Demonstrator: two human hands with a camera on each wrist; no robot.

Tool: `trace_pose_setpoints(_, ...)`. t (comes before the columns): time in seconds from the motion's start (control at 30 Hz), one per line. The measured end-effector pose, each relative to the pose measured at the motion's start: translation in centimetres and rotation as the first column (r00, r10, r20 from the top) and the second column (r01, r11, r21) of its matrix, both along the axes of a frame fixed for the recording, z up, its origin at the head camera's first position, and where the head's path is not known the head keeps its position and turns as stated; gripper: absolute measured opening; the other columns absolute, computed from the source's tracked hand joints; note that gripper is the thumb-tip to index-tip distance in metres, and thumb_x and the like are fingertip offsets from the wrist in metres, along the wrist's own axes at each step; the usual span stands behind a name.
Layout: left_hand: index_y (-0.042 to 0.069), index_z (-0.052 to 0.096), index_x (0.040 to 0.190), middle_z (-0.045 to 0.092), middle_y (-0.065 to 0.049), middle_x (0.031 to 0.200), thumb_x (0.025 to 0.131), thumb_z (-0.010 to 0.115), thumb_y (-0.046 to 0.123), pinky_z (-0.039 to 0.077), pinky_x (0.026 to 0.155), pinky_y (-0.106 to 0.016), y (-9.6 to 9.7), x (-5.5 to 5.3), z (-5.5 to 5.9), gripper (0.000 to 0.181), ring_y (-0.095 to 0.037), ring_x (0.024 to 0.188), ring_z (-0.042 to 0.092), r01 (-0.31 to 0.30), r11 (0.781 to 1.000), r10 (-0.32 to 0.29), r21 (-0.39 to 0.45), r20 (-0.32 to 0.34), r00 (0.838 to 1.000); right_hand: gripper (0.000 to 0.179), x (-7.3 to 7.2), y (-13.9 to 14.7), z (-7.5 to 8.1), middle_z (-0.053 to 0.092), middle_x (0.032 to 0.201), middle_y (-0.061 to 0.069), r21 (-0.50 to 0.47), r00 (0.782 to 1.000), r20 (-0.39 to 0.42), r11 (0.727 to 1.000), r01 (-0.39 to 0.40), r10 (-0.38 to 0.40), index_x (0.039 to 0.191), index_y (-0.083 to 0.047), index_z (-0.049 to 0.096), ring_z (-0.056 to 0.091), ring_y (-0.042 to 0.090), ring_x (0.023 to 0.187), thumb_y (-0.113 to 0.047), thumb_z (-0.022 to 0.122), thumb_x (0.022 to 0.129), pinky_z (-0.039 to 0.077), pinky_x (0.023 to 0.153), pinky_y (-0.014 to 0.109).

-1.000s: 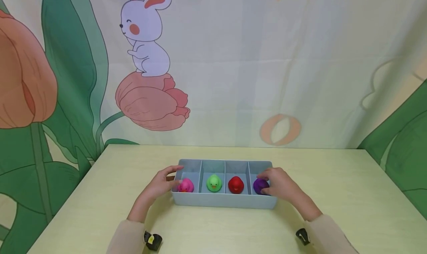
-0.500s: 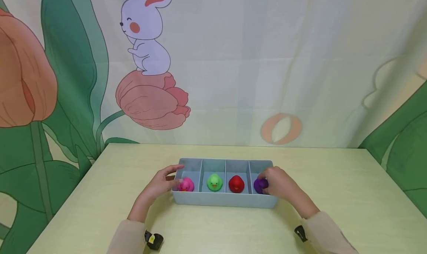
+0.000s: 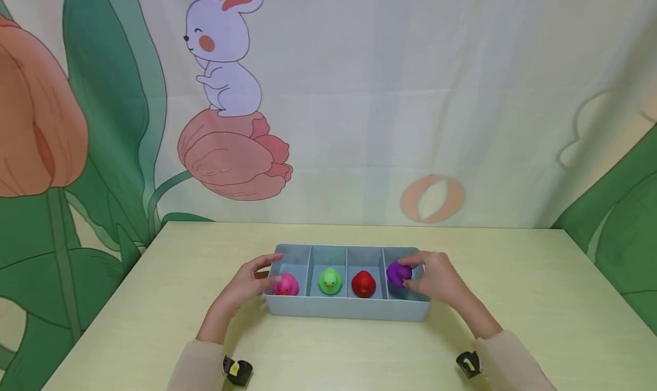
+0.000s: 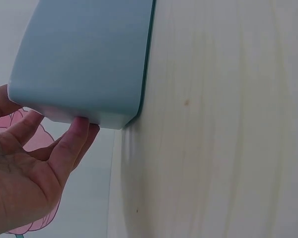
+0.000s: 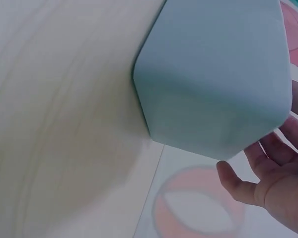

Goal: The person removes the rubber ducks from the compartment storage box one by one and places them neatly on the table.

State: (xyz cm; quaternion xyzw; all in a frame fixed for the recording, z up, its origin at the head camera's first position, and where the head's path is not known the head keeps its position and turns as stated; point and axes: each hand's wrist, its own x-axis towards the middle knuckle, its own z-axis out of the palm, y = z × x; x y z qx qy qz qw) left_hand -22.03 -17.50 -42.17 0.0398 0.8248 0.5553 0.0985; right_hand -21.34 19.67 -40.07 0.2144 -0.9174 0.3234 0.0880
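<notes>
A blue-grey box (image 3: 345,309) with several compartments stands on the table, one rubber duck per compartment. My left hand (image 3: 250,281) grips its left end, thumb over the rim beside the pink duck (image 3: 287,285). In the left wrist view, the fingers (image 4: 72,144) press against the outer end wall. The green duck (image 3: 330,281) and the red duck (image 3: 363,284) sit in the middle compartments. In the rightmost one, my right hand (image 3: 436,277) pinches the purple duck (image 3: 398,274) between thumb and fingers. The box wall hides this duck in the right wrist view.
The box rests on a pale wood table (image 3: 339,357). Behind the table's back edge hangs a printed curtain (image 3: 349,123) with a rabbit and tulips. A black wrist device (image 3: 238,371) sits at the left sleeve, another black device (image 3: 469,364) at the right.
My right hand has moved up and slightly right in the view. The purple duck has come away from the front wall, up and a little left. My left hand stays on the box.
</notes>
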Motion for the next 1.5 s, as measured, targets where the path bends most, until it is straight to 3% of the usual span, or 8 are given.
trace_pose_setpoints(0.2,0.009,0.045,0.134,0.034,-0.02,0.14,0.086,0.06,0.01,0.043,0.09,-0.051,-0.1,0.1,-0.2,0.05,-0.043,0.123,0.038,-0.003,1.0,0.003,0.0,0.007,1.0,0.031,0.1,0.4,0.3,0.069,0.085,0.007,-0.107,0.997,0.034,0.992,0.066,-0.063,0.094,-0.002,0.071,0.061,0.024,0.081,0.0,0.077,0.064,0.048,0.077,0.046)
trace_pose_setpoints(0.53,0.009,0.045,0.134,0.034,-0.02,0.14,0.086,0.06,0.01,0.043,0.09,-0.051,-0.1,-0.1,-0.2,0.051,-0.043,0.123,0.037,-0.011,1.0,0.011,0.006,0.009,1.0,0.032,-0.1,1.0,0.7,0.066,0.099,0.018,-0.284,0.991,0.121,0.954,0.092,-0.06,0.098,0.003,0.069,0.061,0.029,0.088,0.0,0.076,0.068,0.051,0.078,0.043)
trace_pose_setpoints(0.8,0.009,0.044,0.134,0.034,-0.02,0.14,0.086,0.06,0.01,0.043,0.09,-0.051,0.0,0.0,-0.3,0.051,-0.043,0.123,0.037,-0.013,1.0,0.013,0.01,0.003,1.0,0.035,-0.4,1.6,1.3,0.063,0.106,0.023,-0.332,0.98,0.178,0.932,0.143,-0.087,0.104,0.007,0.065,0.063,0.033,0.09,0.001,0.075,0.07,0.053,0.074,0.029)
trace_pose_setpoints(1.2,0.01,0.047,0.132,0.038,-0.018,0.138,0.085,0.06,0.009,0.044,0.089,-0.047,0.1,0.0,-0.5,0.049,-0.041,0.123,0.039,-0.026,1.0,0.026,0.01,-0.003,1.0,0.041,-1.7,3.5,2.0,0.06,0.111,0.025,-0.394,0.962,0.228,0.89,0.231,-0.149,0.111,0.007,0.062,0.062,0.035,0.096,-0.004,0.074,0.074,0.053,0.071,0.025)
trace_pose_setpoints(1.5,0.012,0.048,0.132,0.037,-0.018,0.139,0.085,0.061,0.009,0.045,0.088,-0.047,0.1,0.0,-0.5,0.048,-0.041,0.123,0.039,-0.035,0.999,0.035,-0.001,0.001,0.999,0.045,-3.4,5.0,1.3,0.059,0.111,0.027,-0.422,0.946,0.258,0.858,0.293,-0.196,0.114,0.007,0.059,0.066,0.02,0.09,-0.007,0.074,0.074,0.051,0.073,0.021)
